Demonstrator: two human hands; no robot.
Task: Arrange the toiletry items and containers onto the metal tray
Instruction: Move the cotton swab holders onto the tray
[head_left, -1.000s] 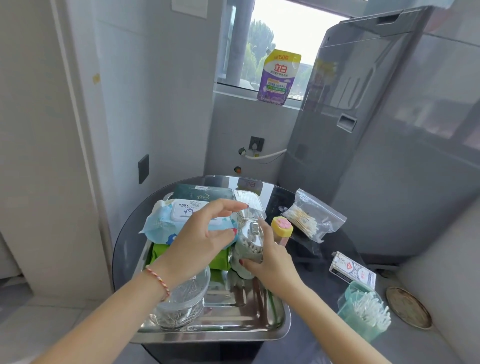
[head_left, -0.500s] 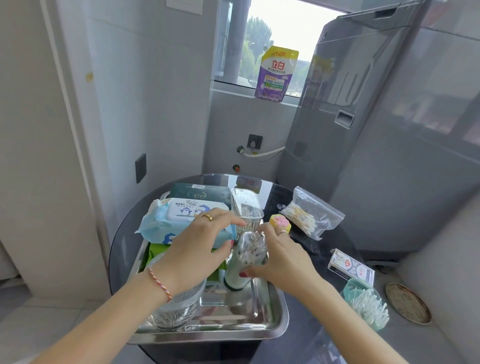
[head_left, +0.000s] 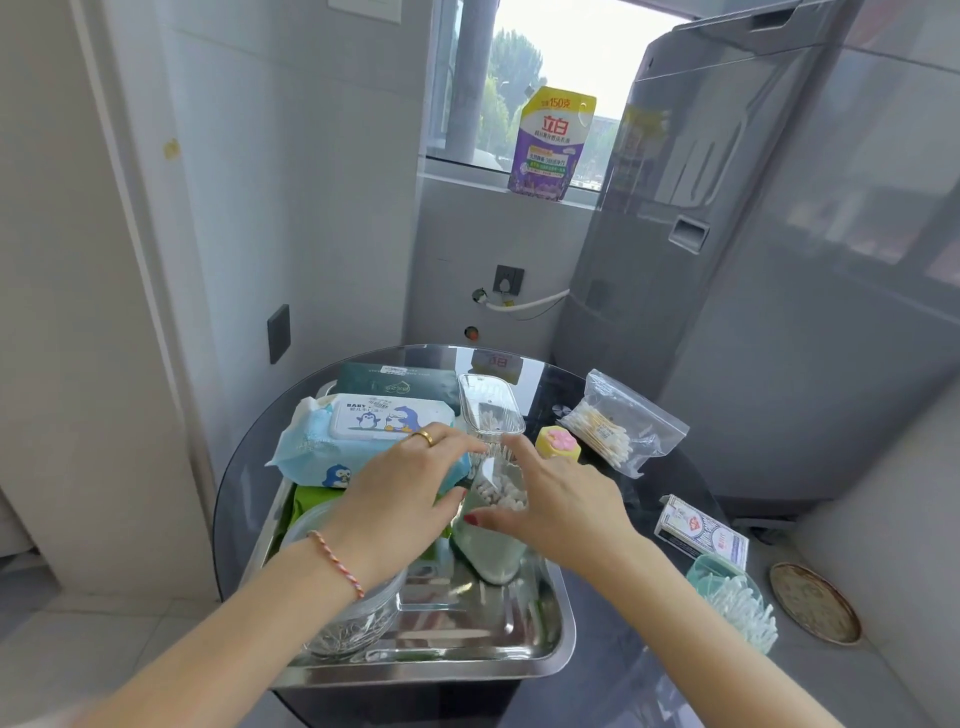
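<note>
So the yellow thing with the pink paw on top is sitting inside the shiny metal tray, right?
Not quite. The head view shows the yellow container with the pink paw-print lid standing on the dark round glass table, just outside the shiny metal tray, beside the right hand.

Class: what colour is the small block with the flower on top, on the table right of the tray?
Yellow block, pink flower; head view.

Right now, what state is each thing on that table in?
Metal tray: partly filled.
Swab jar: tilted in the tray, both hands on it.
Left hand: touching the jar.
Right hand: touching the jar.
Wipes pack: lid shut, on the tray.
Swab bag: sealed, off the tray.
</note>
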